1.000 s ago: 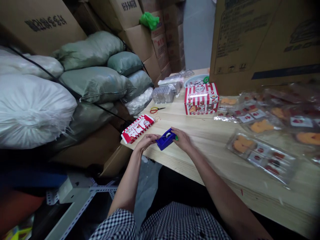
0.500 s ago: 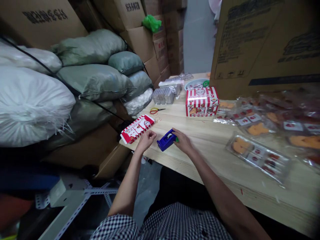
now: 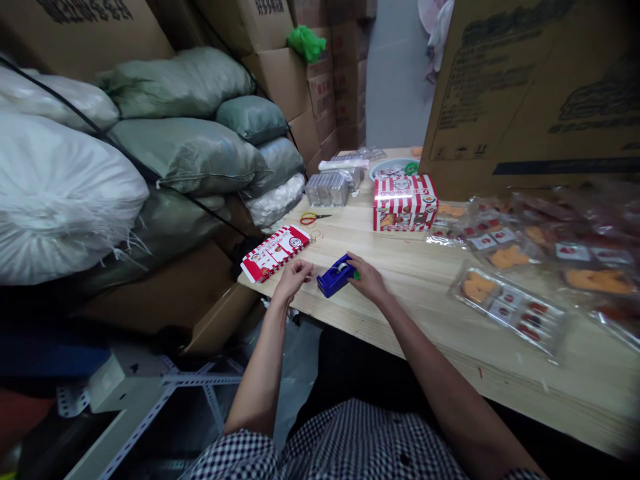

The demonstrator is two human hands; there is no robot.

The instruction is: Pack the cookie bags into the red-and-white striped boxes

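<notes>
Far beyond the right hand's (image 3: 367, 277) grip on the tape dispenser (image 3: 334, 275) and to its left, a stacked carton (image 3: 270, 27) bears dark characters beginning 好多多; the rest is unclear. Farther left, the big carton's (image 3: 95, 40) dark lettering is cut off and unreadable. Right of the grip and beyond, the large carton (image 3: 530, 100) shows blurred print and a row of small handling symbols, one a pair of upward arrows. Lettering on the striped box (image 3: 405, 203), beyond the grip, and the flat striped cartons (image 3: 276, 253), left of it, is too blurred to read.
</notes>
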